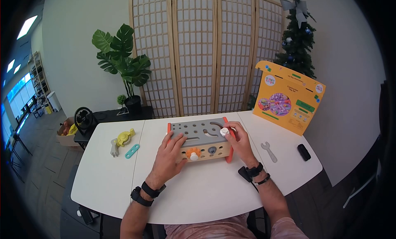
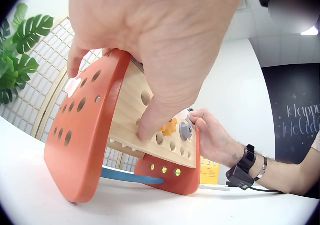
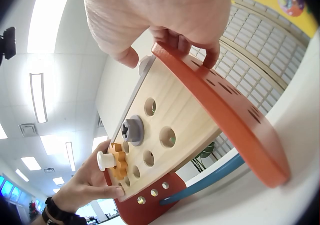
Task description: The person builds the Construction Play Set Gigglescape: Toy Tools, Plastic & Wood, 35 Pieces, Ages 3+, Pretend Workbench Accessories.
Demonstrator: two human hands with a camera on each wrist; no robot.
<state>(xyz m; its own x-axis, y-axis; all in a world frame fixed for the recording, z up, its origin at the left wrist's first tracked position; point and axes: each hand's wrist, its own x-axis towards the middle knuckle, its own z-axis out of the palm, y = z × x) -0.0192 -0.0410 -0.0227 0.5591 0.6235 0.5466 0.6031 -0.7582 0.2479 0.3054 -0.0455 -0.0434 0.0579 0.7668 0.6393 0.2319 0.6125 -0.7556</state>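
A toy workbench (image 1: 198, 134) with a grey top, pale wooden front and red side panels (image 2: 85, 130) stands on the table. My left hand (image 1: 167, 154) grips its left end, fingers over the grey top and thumb against the front. At the other end, my right hand (image 1: 239, 142) holds the top corner, with fingers curled over the red side panel (image 3: 220, 104). Its thumb is right beside a white knob (image 1: 224, 132) on the top. The front carries an orange gear (image 3: 119, 161) with a white peg (image 3: 105, 160), and a grey bolt (image 3: 133, 130).
On the left of the white table (image 1: 177, 197) lie a yellow-and-grey toy piece (image 1: 124, 137) and a teal strip (image 1: 132, 151). A grey wrench (image 1: 269, 151) and a black object (image 1: 304, 152) lie at right. Behind them stands a yellow box (image 1: 288, 99).
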